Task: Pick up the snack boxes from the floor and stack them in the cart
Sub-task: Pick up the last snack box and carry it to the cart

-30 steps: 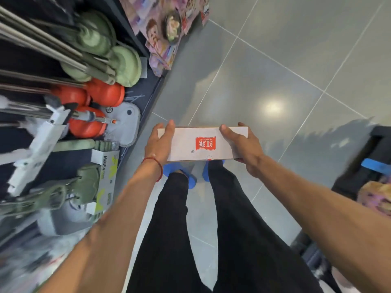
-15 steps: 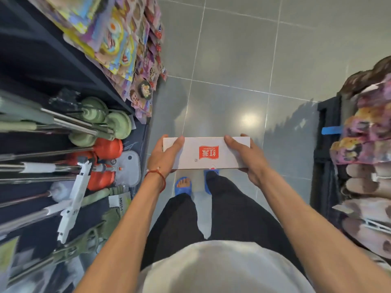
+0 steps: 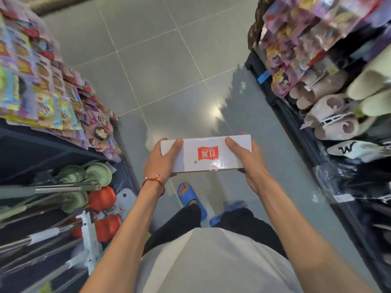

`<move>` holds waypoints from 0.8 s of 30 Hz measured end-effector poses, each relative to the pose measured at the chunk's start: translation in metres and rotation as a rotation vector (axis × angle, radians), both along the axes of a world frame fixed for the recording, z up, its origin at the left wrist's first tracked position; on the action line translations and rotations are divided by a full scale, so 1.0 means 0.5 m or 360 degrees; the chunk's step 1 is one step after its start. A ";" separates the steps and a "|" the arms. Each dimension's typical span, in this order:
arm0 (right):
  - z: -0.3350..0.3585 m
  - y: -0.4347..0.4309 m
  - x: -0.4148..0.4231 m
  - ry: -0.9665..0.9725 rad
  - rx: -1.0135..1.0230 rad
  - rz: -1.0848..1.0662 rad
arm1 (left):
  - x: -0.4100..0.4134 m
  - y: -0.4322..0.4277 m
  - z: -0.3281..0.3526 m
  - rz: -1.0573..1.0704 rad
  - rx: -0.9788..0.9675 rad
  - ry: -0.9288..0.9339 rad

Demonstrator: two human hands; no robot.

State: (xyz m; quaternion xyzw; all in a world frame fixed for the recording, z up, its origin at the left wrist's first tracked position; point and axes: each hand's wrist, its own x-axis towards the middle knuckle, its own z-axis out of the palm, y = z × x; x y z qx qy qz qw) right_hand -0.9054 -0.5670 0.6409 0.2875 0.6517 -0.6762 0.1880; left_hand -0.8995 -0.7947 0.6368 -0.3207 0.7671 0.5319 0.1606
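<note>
A flat white snack box (image 3: 208,154) with a red logo is held level in front of my waist, above the grey tiled floor (image 3: 160,66). My left hand (image 3: 161,160) grips its left end, thumb on top and fingers underneath. My right hand (image 3: 246,159) grips the right end the same way. No cart and no other snack boxes show in this view.
I stand in a store aisle. A dark shelf (image 3: 53,149) at left holds colourful packets, with mops and plungers (image 3: 99,199) below. A rack of slippers (image 3: 330,106) lines the right side. Blue sandals (image 3: 190,196) are on my feet. Open floor runs ahead between the racks.
The view has swung up and along the aisle, bringing the slipper rack fully into sight on the right. Both hands keep the same hold on the box, and my feet have stepped.
</note>
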 end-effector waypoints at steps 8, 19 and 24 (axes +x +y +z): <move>0.031 0.241 0.196 -0.0018 -0.0101 -0.0510 | 0.054 0.237 0.023 -0.0656 0.0045 -0.0066; 0.060 0.452 0.443 0.0005 -0.0050 -0.1349 | 0.121 0.563 0.019 -0.1344 -0.0014 0.0018; 0.072 0.474 0.526 0.0029 -0.0026 -0.1827 | 0.118 0.689 0.024 -0.1828 0.0028 0.0120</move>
